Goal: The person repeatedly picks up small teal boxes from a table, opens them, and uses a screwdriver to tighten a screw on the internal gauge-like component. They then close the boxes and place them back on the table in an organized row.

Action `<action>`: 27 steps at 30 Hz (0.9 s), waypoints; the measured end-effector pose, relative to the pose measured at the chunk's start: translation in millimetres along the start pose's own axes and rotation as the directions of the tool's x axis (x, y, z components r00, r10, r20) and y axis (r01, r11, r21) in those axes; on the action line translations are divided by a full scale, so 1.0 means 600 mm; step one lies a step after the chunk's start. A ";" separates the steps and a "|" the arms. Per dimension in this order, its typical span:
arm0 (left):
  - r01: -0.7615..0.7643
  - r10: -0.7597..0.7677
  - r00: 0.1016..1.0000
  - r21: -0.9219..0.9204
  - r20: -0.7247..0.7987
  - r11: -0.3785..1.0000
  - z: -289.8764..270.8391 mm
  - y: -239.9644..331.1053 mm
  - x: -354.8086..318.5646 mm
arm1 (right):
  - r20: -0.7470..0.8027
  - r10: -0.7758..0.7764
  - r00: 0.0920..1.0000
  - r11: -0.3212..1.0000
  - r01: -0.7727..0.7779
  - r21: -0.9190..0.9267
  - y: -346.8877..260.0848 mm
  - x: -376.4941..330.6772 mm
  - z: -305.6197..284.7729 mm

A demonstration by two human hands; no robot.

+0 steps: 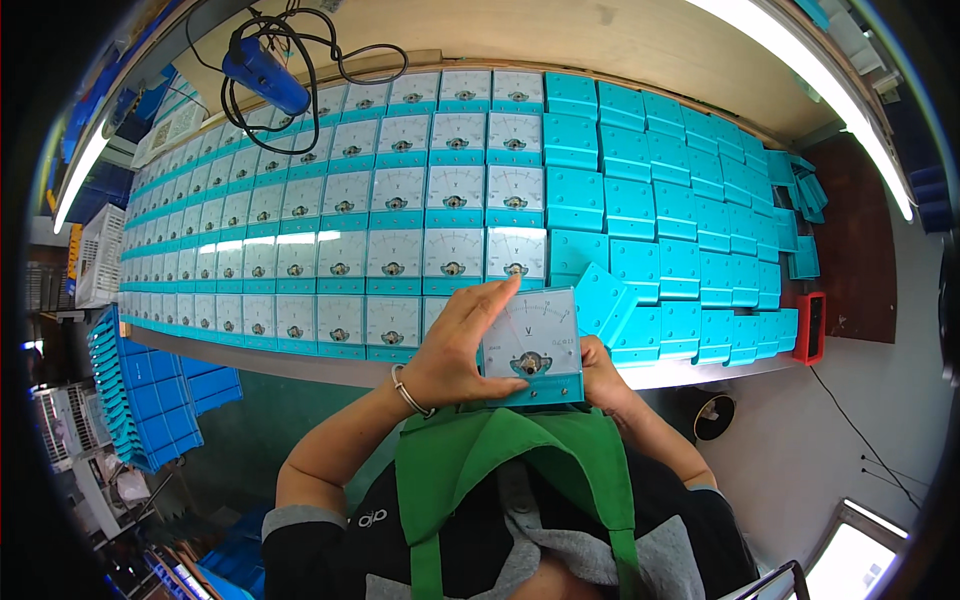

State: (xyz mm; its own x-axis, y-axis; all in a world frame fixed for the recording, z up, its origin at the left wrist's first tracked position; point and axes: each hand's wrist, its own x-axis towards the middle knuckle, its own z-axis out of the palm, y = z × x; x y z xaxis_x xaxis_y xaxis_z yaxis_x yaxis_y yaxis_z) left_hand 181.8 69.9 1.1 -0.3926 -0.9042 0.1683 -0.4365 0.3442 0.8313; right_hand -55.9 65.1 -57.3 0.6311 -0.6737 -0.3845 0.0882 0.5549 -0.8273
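A teal analog voltmeter [530, 345] with a clear front and a white dial is held up before my chest, its face toward me. My left hand [455, 345] grips it by the left side, thumb along the lower edge and fingers at the upper corner. Behind its right edge is my right hand [602, 375], fingers curled and partly hidden by the meter; whether it grips the meter or something behind it cannot be seen. Just beyond, a tilted teal housing [605, 300] lies across others on the bench.
Rows of finished-looking meters [340, 195] cover the bench's left and middle. Teal housings [665, 215] fill the right side. A blue corded tool [265, 78] lies at the back left, its black cable looping over meters. A red box [810, 328] sits at the right end; blue bins [165, 390] stand lower left.
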 end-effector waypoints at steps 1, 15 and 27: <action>-0.008 0.008 1.000 0.011 0.005 1.000 0.001 -0.001 0.001 | -0.001 -0.039 0.999 0.999 0.039 -0.007 -0.002 -0.001 0.001; 0.036 -0.035 0.999 -0.027 0.013 0.999 0.003 -0.003 -0.009 | -0.025 -0.088 0.996 0.992 0.085 -0.090 -0.001 -0.007 0.014; 0.047 -0.046 0.999 -0.046 0.013 0.998 0.005 -0.008 -0.012 | -0.063 -0.096 0.993 0.994 0.093 -0.054 0.012 -0.008 0.017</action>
State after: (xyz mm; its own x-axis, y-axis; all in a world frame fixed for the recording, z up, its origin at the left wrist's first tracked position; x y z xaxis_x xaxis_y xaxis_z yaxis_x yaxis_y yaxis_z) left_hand 184.0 75.6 -5.7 -0.3822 -0.9158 0.1232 -0.4165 0.2898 0.8617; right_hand -50.1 77.3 -57.1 0.5698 -0.7534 -0.3281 0.1046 0.4626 -0.8804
